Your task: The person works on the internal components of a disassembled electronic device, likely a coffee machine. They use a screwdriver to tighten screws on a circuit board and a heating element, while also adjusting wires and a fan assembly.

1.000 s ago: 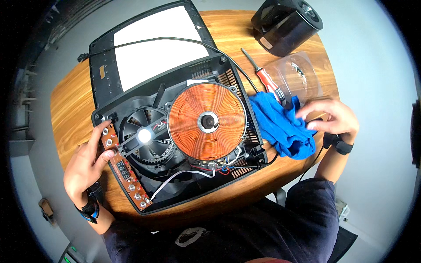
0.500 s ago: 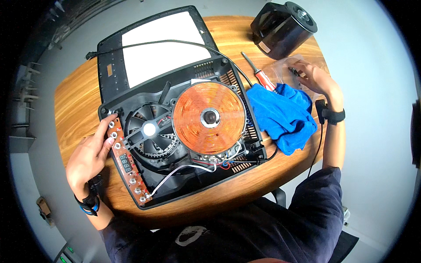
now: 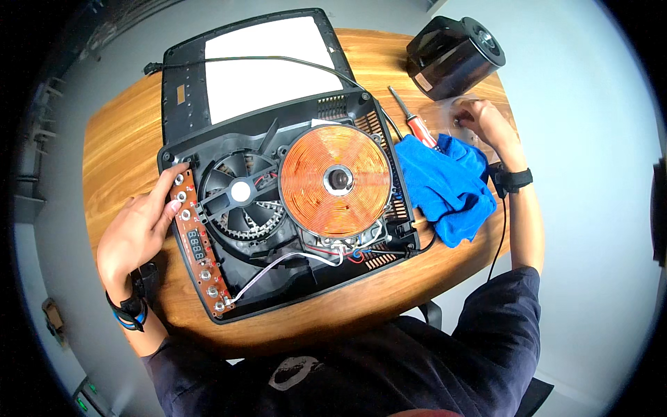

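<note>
An opened induction cooker base point(image 3: 292, 292) lies on the table, showing its round copper coil point(image 3: 302, 184) and black fan point(image 3: 240, 215). Along its left edge runs a brown control circuit board point(image 3: 197, 260) with round buttons and a small digit display. My left hand point(image 3: 135, 233) grips the upper part of this board, index finger at its far end and thumb on its left side. Over at the right, my right hand point(image 3: 490, 128) has its fingers pinched together at a clear plastic tray point(image 3: 448, 111). Whatever sits between those fingertips is too small to make out.
The cooker's top panel point(image 3: 271, 69) lies underside up behind the base, with a black power cord point(image 3: 278, 58) across it. A red-handled screwdriver point(image 3: 420, 131), a crumpled blue cloth point(image 3: 451, 187) and a black rounded appliance point(image 3: 455, 59) occupy the wooden table's right side.
My right hand has shifted slightly over the clear tray, its fingertips now closer together. The left hand keeps its hold on the board. The whole view has shifted a little.
</note>
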Motion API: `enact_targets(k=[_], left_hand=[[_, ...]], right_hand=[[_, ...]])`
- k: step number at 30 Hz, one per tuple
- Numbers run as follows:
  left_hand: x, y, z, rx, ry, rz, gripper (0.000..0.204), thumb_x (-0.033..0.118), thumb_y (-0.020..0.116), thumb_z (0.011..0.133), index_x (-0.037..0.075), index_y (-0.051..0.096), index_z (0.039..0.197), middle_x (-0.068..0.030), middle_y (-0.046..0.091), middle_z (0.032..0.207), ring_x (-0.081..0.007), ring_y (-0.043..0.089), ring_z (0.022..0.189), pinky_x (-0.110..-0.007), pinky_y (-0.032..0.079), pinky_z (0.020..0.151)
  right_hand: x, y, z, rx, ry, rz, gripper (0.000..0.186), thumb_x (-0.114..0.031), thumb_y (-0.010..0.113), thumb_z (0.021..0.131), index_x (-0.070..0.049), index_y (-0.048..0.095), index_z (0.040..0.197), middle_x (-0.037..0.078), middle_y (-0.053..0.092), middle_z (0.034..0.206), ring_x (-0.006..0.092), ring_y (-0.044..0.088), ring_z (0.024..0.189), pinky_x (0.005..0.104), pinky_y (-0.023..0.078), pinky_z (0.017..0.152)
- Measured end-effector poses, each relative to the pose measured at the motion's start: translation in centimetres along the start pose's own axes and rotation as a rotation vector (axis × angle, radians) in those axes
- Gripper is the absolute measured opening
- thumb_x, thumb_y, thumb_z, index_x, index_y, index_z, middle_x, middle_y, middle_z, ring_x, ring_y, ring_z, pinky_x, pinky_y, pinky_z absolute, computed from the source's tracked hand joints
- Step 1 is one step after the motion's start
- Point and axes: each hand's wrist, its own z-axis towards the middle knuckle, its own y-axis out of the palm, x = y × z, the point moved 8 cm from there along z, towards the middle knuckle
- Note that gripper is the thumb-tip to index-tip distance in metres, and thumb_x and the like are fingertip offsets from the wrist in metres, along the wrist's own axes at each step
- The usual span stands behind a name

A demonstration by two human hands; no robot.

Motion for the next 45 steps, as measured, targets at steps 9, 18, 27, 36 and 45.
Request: enact_targets(k=[9,18,27,36,45], left_hand=[[0.6,-0.3,0.0,-0.009,-0.025,-0.013,0.049,0.021,0.055,0.119,0.015,0.044,0.166,-0.0308,0.077,0.117,-0.054,0.07,0.112,-0.059,0.054,0.097],[0.2,-0.2,0.0,-0.007,-0.003,-0.004,0.05,0.02,0.057,0.118,0.015,0.045,0.166,-0.0302,0.077,0.117,-0.0531,0.071,0.11,-0.059,0.054,0.096],[-0.1,0.0,0.0,-0.004,-0.016,-0.025,0.051,0.02,0.057,0.118,0.017,0.044,0.167,-0.0302,0.077,0.119,-0.0531,0.07,0.116,-0.058,0.052,0.101],[0.0,0.0,0.0,-0.032,-0.041,-0.024,0.051,0.021,0.056,0.118,0.018,0.044,0.168,-0.03,0.077,0.122,-0.0536,0.07,0.116,-0.058,0.053,0.1],[-0.7,0.3,0.0,0.008,-0.011,-0.024,0.05,0.019,0.057,0.117,0.019,0.045,0.166,-0.029,0.077,0.12,-0.0527,0.072,0.112,-0.059,0.055,0.096]], right_hand=[[4.2,0.1,-1.0,-0.077,0.165,-0.002,0.016,-0.008,0.08,0.092,-0.002,0.079,0.106,0.019,0.082,0.1,0.0358,0.081,0.093,0.0451,0.064,0.084],[6.0,-0.8,-2.3,-0.06,0.182,0.125,0.011,-0.006,0.085,0.091,-0.003,0.076,0.096,0.011,0.082,0.092,0.0262,0.079,0.087,0.0392,0.062,0.08],[7.8,-0.4,-2.4,-0.027,0.225,0.213,0.013,-0.006,0.083,0.097,0.0,0.079,0.108,0.014,0.083,0.096,0.0263,0.081,0.088,0.0387,0.063,0.081],[5.5,0.3,-1.2,-0.097,0.143,0.082,0.018,-0.006,0.083,0.096,-0.003,0.077,0.113,0.013,0.082,0.099,0.0277,0.08,0.092,0.0411,0.063,0.083],[4.1,0.4,-0.3,-0.082,0.093,0.059,0.017,-0.003,0.078,0.091,-0.006,0.07,0.106,0.014,0.075,0.093,0.0331,0.075,0.089,0.0445,0.06,0.08]])
